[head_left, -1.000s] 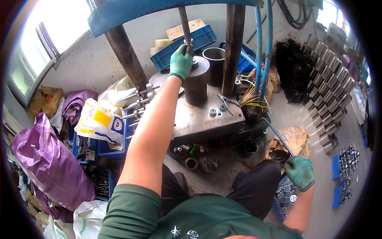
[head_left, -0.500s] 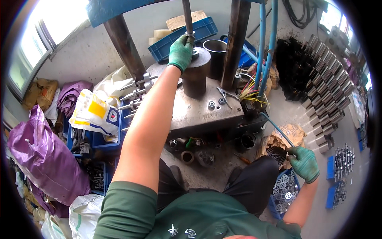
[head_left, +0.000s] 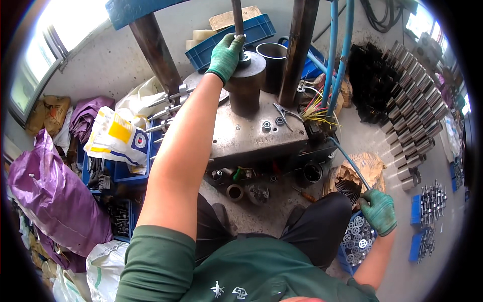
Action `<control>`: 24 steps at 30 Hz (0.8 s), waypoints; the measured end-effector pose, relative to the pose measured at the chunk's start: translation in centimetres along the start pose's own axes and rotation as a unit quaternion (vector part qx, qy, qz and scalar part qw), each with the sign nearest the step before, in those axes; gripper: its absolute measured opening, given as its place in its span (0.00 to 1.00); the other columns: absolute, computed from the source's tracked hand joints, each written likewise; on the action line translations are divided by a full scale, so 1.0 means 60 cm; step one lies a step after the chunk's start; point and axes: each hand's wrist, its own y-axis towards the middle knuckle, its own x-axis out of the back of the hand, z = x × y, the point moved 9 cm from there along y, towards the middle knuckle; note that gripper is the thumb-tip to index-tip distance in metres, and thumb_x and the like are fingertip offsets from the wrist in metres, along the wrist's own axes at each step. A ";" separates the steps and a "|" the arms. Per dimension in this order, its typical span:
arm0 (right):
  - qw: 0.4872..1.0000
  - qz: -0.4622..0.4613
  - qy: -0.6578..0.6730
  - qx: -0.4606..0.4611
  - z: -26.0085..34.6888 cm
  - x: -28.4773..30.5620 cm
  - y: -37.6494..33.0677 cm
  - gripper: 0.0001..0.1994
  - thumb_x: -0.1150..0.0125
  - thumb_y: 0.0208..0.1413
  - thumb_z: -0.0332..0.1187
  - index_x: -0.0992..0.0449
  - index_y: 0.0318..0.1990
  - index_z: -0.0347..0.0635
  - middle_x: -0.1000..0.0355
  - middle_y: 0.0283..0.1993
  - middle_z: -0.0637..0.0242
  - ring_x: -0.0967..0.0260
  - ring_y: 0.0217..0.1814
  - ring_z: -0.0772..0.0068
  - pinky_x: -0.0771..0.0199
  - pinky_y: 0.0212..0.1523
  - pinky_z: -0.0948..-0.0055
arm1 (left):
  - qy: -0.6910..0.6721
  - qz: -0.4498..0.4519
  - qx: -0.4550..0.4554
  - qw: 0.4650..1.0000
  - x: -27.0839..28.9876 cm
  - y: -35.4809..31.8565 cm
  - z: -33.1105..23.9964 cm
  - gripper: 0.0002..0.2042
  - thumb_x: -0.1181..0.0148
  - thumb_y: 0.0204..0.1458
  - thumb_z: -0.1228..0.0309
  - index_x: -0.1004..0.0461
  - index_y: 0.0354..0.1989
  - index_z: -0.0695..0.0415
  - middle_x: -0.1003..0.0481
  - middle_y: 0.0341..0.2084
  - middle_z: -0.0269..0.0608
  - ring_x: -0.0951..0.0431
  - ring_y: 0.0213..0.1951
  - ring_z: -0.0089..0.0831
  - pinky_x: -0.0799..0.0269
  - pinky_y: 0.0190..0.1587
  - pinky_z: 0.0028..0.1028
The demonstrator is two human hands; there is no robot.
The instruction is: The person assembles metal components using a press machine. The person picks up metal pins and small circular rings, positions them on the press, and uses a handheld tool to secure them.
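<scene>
On my feed I've got the left hand (head_left: 224, 57) up against the steel rod (head_left: 237, 15), just above the metal cylinder (head_left: 245, 93) (can't really tell if it's pinching, fingers hide the contact). My right hand (head_left: 378, 211) is curled round the blue lever (head_left: 352, 166), metal wheels (head_left: 358, 240) lower left of that grip.

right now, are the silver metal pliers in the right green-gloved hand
No, the silver metal pliers lie on the grey steel press bed, while the right green-gloved hand grips the slim blue lever.

Workshop, metal press (head_left: 251, 145), stacked steel cylinders (head_left: 416, 111)
</scene>
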 end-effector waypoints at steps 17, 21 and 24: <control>0.999 0.027 0.009 0.014 -0.005 0.016 0.022 0.10 0.37 0.53 0.33 0.15 0.39 0.41 0.19 0.39 0.51 0.20 0.42 0.47 0.20 0.46 0.56 | 0.036 0.006 0.001 0.999 0.002 0.003 0.002 0.15 0.41 0.64 0.62 0.19 0.48 0.62 0.19 0.32 0.40 0.22 0.34 0.27 0.26 0.44 0.28; 0.998 0.030 0.040 0.036 -0.004 0.021 0.029 0.11 0.39 0.51 0.30 0.16 0.39 0.36 0.19 0.40 0.49 0.20 0.42 0.47 0.20 0.47 0.56 | 0.044 0.004 0.003 0.999 0.004 0.006 0.005 0.16 0.42 0.63 0.62 0.19 0.48 0.62 0.19 0.31 0.41 0.22 0.34 0.28 0.26 0.45 0.29; 0.988 0.127 -0.006 0.082 -0.011 -0.006 0.018 0.13 0.40 0.51 0.29 0.16 0.43 0.37 0.19 0.42 0.49 0.20 0.43 0.46 0.20 0.48 0.56 | 0.047 0.002 0.005 0.999 0.003 0.007 0.006 0.16 0.42 0.63 0.61 0.19 0.48 0.62 0.20 0.31 0.41 0.22 0.34 0.28 0.26 0.45 0.29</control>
